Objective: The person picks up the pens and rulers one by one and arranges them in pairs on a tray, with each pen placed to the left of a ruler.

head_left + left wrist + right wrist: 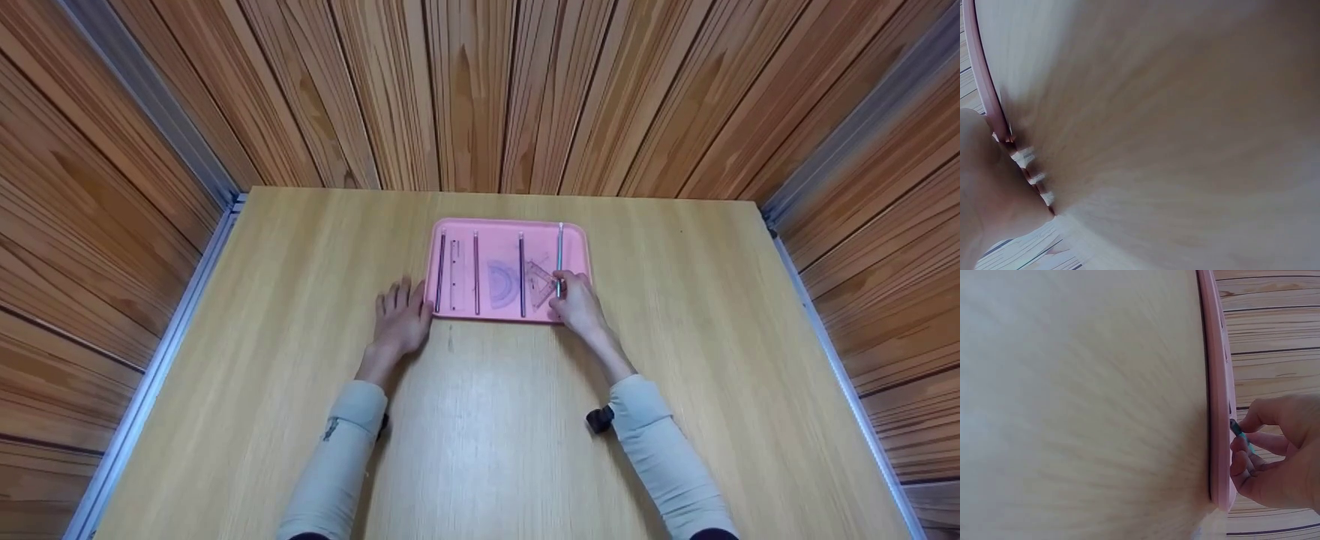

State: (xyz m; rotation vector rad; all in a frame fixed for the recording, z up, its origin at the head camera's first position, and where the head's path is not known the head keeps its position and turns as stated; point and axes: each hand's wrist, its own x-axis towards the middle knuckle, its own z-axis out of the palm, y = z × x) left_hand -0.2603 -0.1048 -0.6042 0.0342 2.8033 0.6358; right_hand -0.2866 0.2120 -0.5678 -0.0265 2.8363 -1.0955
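Observation:
A pink tray (497, 315) lies on the table in the head view, several pencils and clear drawing tools spread across it. My right hand (579, 304) pinches a teal pencil (560, 244) near its lower end, over the tray's right side. In the right wrist view, the thumb and fingers of the right hand (1283, 450) close around the teal pencil (1235, 427) just above the tray's rim (1220, 439). My left hand (401, 319) rests with its fingers straight beside the tray's left edge. Part of the left hand (994, 191) shows by the pink rim (985, 79) in the left wrist view.
In the tray, a dark pencil (440, 270) and a clear ruler (456, 274) lie at the left. Rightward come a reddish pencil (476, 271), a protractor (502, 285), another dark pencil (522, 274) and a triangular set square (540, 283). Wood-plank walls (465, 97) surround the table (480, 450).

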